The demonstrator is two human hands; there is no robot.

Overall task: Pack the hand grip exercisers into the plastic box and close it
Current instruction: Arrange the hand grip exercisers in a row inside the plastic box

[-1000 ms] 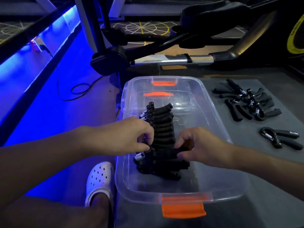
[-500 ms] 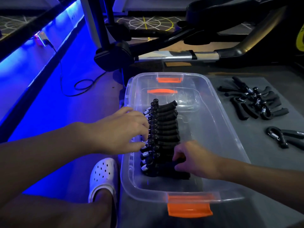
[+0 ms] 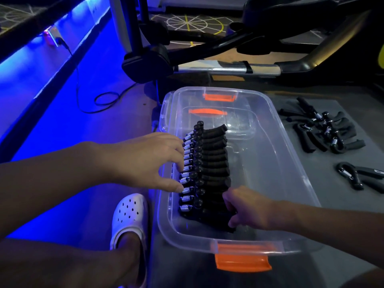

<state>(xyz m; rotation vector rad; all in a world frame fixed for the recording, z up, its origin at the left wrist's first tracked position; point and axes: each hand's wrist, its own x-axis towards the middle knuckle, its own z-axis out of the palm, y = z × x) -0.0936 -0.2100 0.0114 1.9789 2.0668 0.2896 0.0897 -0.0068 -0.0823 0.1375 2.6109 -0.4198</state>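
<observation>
A clear plastic box with orange latches lies open on a grey mat. Inside, a row of several black hand grip exercisers with silver springs stands packed along its left side. My left hand reaches over the box's left rim, fingers spread and touching the spring ends of the row. My right hand is inside the box at the row's near end, fingers curled around the black handles of the nearest exercisers. More exercisers lie in a loose pile on the mat to the right, with a single one nearer.
A foot in a white clog stands just left of the box. Exercise-machine frames rise behind the box. A black cable loops on the blue-lit floor at the left.
My left hand opened and slid along the springs. My right hand moved down to the near end of the row, and the row looks tighter.
</observation>
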